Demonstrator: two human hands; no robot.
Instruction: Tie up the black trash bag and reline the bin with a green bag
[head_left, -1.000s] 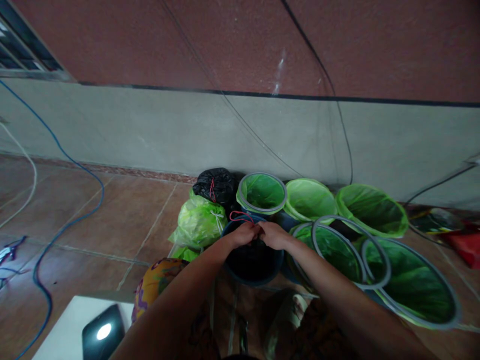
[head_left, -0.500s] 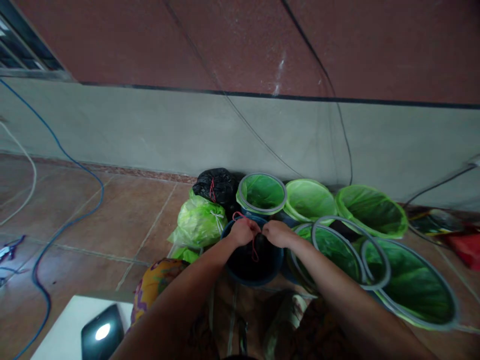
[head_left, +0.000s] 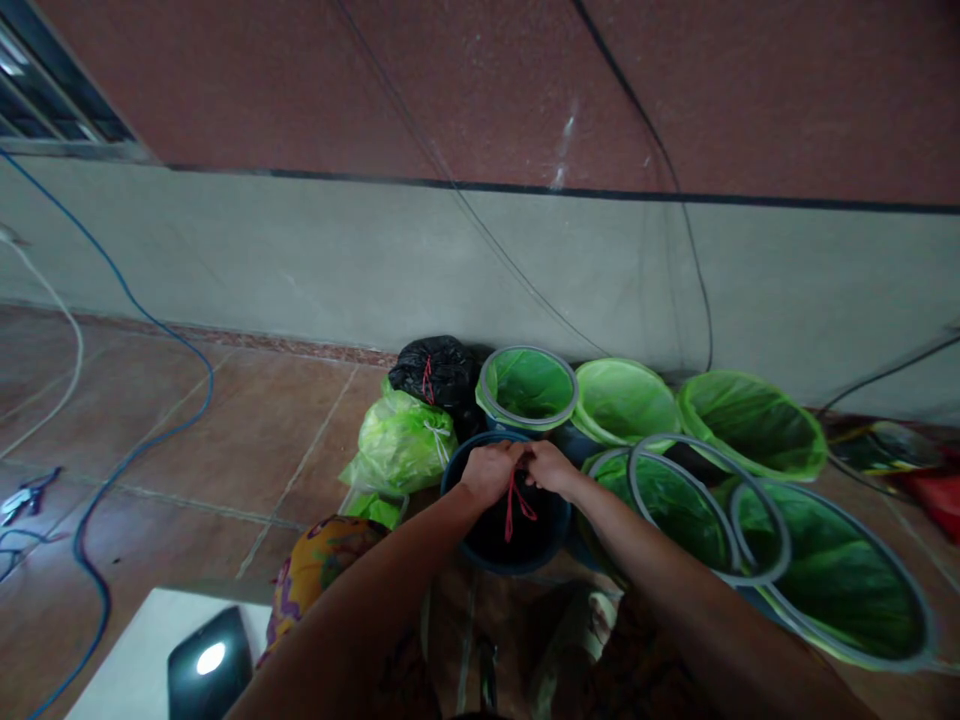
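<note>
My left hand (head_left: 489, 472) and my right hand (head_left: 550, 467) meet over a dark blue bin (head_left: 516, 572), fingers closed on the neck of a black bag inside it. Red ties (head_left: 516, 508) hang below my fingers, looped over the dark inside of the bin. Just left of the bin lies a knotted light green bag (head_left: 401, 443) with white ties. Behind that rests a black bag (head_left: 437, 372) tied with red string. My fingertips are partly hidden, and the bin's contents are too dark to make out.
Several green-lined bins stand right and behind, including a grey-rimmed one (head_left: 527, 386). A loose grey ring (head_left: 784, 540) lies across two bins. A dark tablet-like device (head_left: 210, 665) rests on a white surface at lower left. A blue cable (head_left: 112, 478) crosses the tiled floor.
My hands have come together over the bin. The red ties now hang down in loops beneath my fingers, where before one strand rose beside my left hand.
</note>
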